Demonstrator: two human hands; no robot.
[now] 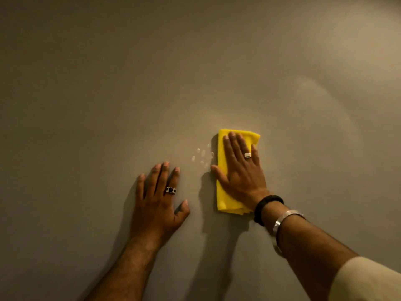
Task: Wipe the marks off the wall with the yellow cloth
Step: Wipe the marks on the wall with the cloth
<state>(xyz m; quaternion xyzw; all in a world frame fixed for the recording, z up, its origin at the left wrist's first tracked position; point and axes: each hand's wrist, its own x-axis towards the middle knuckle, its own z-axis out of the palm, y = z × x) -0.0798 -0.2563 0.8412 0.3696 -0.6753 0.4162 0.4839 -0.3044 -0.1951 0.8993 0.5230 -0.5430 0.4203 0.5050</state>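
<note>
A folded yellow cloth lies flat against the grey-brown wall. My right hand presses on it with the palm and spread fingers, covering its middle. Just left of the cloth, several small pale marks dot the wall. My left hand rests flat on the wall below and left of the marks, fingers apart, holding nothing. A faint lighter smear spreads over the wall up and to the right of the cloth.
Plain wall fills the whole view. Shadows of both arms fall on it under the hands. My right wrist wears a black band and a metal bangle; both hands wear rings.
</note>
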